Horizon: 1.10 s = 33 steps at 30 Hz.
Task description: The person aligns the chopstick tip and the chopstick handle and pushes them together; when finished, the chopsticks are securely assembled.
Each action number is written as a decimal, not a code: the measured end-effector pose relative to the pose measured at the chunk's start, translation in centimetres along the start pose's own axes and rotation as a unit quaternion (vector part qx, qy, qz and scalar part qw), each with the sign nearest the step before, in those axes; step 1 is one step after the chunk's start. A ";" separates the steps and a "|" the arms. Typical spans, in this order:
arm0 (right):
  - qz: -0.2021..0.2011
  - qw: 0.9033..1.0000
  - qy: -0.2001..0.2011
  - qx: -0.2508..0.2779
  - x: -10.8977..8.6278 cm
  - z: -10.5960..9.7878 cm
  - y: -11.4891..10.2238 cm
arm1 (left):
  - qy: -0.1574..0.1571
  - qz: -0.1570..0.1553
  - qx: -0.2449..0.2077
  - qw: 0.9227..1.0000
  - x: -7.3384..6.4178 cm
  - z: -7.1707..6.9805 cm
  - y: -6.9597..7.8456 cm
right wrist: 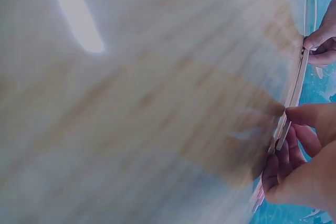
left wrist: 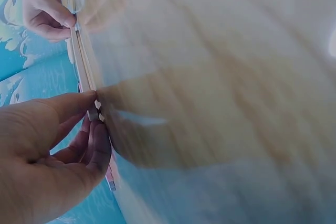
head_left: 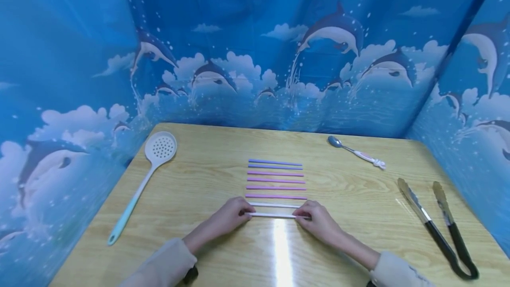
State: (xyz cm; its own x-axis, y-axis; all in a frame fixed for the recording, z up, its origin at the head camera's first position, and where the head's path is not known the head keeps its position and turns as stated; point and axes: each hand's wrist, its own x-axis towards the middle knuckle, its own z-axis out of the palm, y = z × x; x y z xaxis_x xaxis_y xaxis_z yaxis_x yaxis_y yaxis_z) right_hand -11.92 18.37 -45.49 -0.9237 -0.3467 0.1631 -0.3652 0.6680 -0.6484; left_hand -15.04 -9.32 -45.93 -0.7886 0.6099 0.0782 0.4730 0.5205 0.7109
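A thin white stick [head_left: 272, 215] lies level across the front of a row of sticks, its two ends pinched by my hands. My left hand [head_left: 232, 214] holds the left end between thumb and fingers, and my right hand [head_left: 317, 220] grips the right end. Just behind it lies another white stick [head_left: 275, 205], roughly parallel. Farther back come several pink-purple sticks [head_left: 276, 188], then two blue ones [head_left: 275, 161]. In the left wrist view the fingertips of the left hand [left wrist: 73, 140] press together around the stick close to the tabletop. The right hand [right wrist: 304, 156] does likewise in its own wrist view.
On the left lies a skimmer [head_left: 160, 149] with a pale green handle. A spoon [head_left: 358, 154] with a decorated handle rests at the back right. Metal tongs [head_left: 432, 225] with black handles lie spread at the right. A dolphin-print curtain [head_left: 247, 48] surrounds the wooden table [head_left: 199, 154].
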 end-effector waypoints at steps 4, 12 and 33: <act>0.004 1.000 -0.003 -0.004 0.1 0.1 0.1 | 0.001 -0.014 0.004 1.000 0.1 0.1 0.1; 0.005 1.000 -0.007 -0.013 0.2 0.0 0.0 | 0.002 -0.016 0.016 1.000 0.0 0.0 0.1; 0.004 1.000 0.009 -0.012 0.0 -0.7 0.0 | 0.007 -0.019 0.013 1.000 -0.3 -0.4 0.1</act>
State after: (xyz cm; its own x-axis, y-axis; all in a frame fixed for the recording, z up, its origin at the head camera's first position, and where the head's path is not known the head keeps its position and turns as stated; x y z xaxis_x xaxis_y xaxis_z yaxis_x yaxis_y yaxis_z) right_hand -12.03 18.86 -44.97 -0.9280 -0.3308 0.1714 -0.3613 0.6865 -0.6310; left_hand -14.93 -9.68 -45.54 -0.8118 0.5807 0.0616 0.4525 0.5590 0.6948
